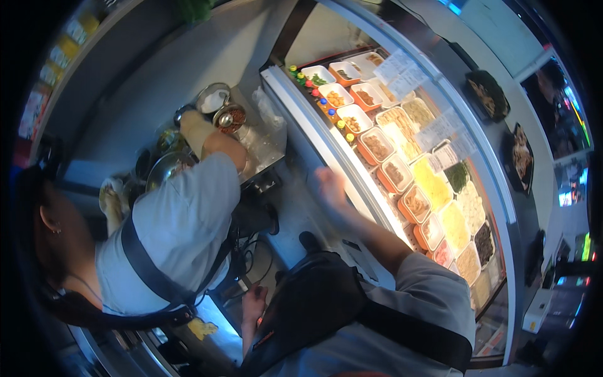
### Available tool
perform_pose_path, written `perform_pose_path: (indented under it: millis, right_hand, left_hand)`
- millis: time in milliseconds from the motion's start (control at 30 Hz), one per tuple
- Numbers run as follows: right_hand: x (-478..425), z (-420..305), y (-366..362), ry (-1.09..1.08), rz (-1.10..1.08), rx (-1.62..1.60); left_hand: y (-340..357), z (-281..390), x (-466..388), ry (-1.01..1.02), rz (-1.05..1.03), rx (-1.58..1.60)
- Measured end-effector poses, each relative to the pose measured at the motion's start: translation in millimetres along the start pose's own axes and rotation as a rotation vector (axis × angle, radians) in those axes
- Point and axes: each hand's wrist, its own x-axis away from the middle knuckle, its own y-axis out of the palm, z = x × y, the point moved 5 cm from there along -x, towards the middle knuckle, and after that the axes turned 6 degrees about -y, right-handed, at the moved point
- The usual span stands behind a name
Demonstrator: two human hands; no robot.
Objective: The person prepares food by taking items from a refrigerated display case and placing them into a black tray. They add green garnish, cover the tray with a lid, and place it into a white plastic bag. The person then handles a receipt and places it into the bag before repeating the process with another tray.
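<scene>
My right hand (331, 184) is blurred and raised beside the metal front edge of a lit glass display case (377, 200); what its fingers do is unclear. Low in the view, my left hand (255, 301) hangs near black cables (264, 249) and the side of my dark apron (315, 301); its fingers look curled, but whether they hold anything cannot be told. Inside the case stand orange-sided containers of food (375, 144), white trays with yellow shreds (432, 183) and a row of small bottles with coloured caps (331, 112).
A co-worker (174, 235) on the left reaches over a steel counter (273, 148) with a bowl of white grains (214, 100), a bowl of reddish bits (235, 123) and a large metal bowl (162, 165). Black trays of food (522, 158) stand beyond the glass case.
</scene>
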Motion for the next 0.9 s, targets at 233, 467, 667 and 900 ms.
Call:
perform_pose_path:
  millis: [233,467,667,900]
  right_hand:
    - [167,105,137,-0.359,-1.445,0.556]
    - [226,59,156,-0.296,-1.834,0.773]
    - [322,101,242,-0.280,-1.871,0.695]
    - [411,67,506,0.158,-1.253,0.500]
  left_hand:
    - [19,-60,67,-0.282,0.162,0.161]
    - [33,-129,122,-0.356,0.433,0.325]
    - [53,-239,181,-0.425,0.551,0.558]
    - [44,-371,269,-0.656,0.533,0.523]
